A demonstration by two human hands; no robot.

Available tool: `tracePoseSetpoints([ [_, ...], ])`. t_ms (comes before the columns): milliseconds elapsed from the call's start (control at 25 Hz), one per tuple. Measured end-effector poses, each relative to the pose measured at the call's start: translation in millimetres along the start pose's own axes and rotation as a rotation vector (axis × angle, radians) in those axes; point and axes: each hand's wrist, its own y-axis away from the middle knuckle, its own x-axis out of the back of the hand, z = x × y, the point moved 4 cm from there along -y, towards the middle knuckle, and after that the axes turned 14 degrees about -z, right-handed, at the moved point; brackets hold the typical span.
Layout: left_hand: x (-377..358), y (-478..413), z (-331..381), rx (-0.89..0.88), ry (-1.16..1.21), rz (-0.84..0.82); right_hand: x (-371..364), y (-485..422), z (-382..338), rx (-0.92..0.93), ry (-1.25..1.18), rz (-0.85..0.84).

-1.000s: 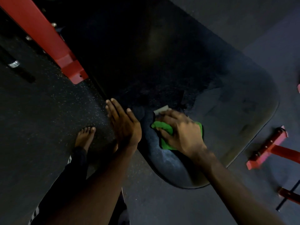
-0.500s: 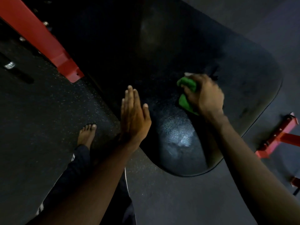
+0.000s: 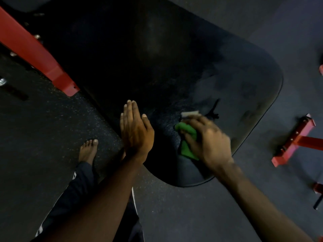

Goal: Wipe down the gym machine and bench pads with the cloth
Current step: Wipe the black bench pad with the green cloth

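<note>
One black bench pad (image 3: 157, 67) fills the middle. One green cloth (image 3: 187, 142) is on it, bearing one pale tag (image 3: 189, 113). Two hands show: one left hand (image 3: 135, 135) and one right hand (image 3: 208, 142). One bare foot (image 3: 88, 151) is plain at near left. A second may lie behind the left forearm (image 3: 97, 198), too hidden to count. Red frame parts come to four: one long beam (image 3: 35, 51) at far left, one floor bar (image 3: 293, 140) at right, and two small pieces at the right edge, one far piece (image 3: 321, 69) and one near piece (image 3: 318, 187). One shiny metal knob (image 3: 2, 81) sits at the left edge.
</note>
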Motion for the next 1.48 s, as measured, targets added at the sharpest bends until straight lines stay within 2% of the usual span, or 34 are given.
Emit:
tracePoseSetpoints([
  [160,0,1,1,0.012,-0.004,-0.007,49,-48,67,-0.348,-0.05,0.146],
  [240,1,1,2,0.015,-0.005,-0.012,52,-65,68,-0.404,-0.004,0.185],
  [360,2,1,3,0.012,-0.011,-0.018,25,-69,30,-0.3,0.055,0.116],
  [480,3,1,3,-0.008,-0.017,-0.004,-6,-57,-13,-0.077,0.081,0.022],
  [560,3,2,3,-0.017,-0.016,0.006,-8,-55,-18,0.049,0.081,-0.031],
  [640,2,1,1,-0.015,-0.01,0.006,6,-63,2,0.07,0.059,-0.05],
  [720,0,0,0,-0.006,-0.006,0.017,27,-84,38,-0.035,0.041,-0.031],
  [840,-2,0,2,-0.013,-0.006,0.007,66,-117,91,-0.312,0.047,0.087],
  [960,-1,0,-1,-0.015,0.003,0.015,75,-134,90,-0.413,0.05,0.136],
  [1040,-1,1,1,-0.021,0.007,0.015,58,-125,64,-0.367,0.039,0.109],
  [1240,2,0,0,-0.037,0.019,0.019,-5,-78,-13,0.03,0.097,-0.09],
  [1360,2,1,2,-0.027,0.011,0.025,4,-74,-8,0.094,0.117,-0.121],
  [1480,3,0,3,-0.009,0.006,0.026,22,-84,19,0.031,0.127,-0.123],
])
